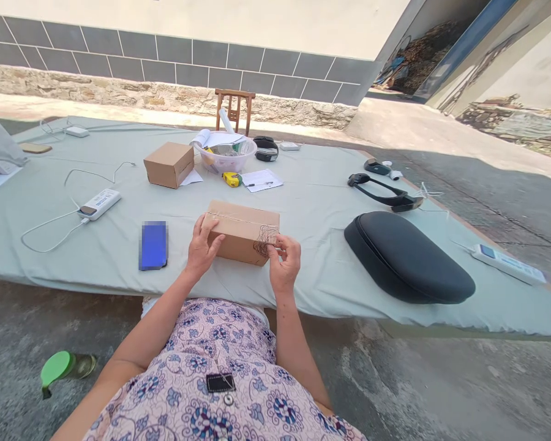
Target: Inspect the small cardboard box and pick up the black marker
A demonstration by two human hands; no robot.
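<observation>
A closed brown cardboard box [241, 236] lies on the light green cloth [316, 202] near the table's front edge. Thin dark string [265, 240] is bunched at its right end, and a strand runs along the top. My left hand [203, 246] rests on the box's left end, thumb and fingers spread over the corner. At the right end, my right hand [285, 260] pinches the string between thumb and fingers, against the box's corner.
A blue pixelated object [153, 245] lies left of the box. A large black case [408, 257] sits to the right. Further back are a second box [169, 165], a filled basket [224, 160] and a yellow tape measure [232, 179]. A power strip [100, 204] is at left.
</observation>
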